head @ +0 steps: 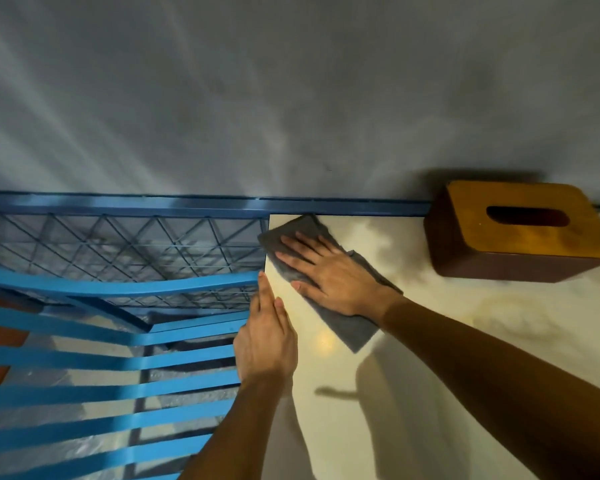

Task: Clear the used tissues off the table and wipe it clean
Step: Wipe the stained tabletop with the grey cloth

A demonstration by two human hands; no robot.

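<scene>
A grey cloth (352, 327) lies flat on the cream table (465, 341) at its far left corner. My right hand (329, 271) presses down on the cloth with fingers spread, palm flat. My left hand (267, 337) rests along the table's left edge, fingers straight and together, holding nothing. No used tissues are in view on the table.
A brown wooden tissue box (520, 233) with a dark slot stands at the table's far right, against the grey wall. A blue slatted chair (118, 355) and a blue wire-mesh rack (125, 244) stand left of the table. A small dark mark (336, 393) lies near the front.
</scene>
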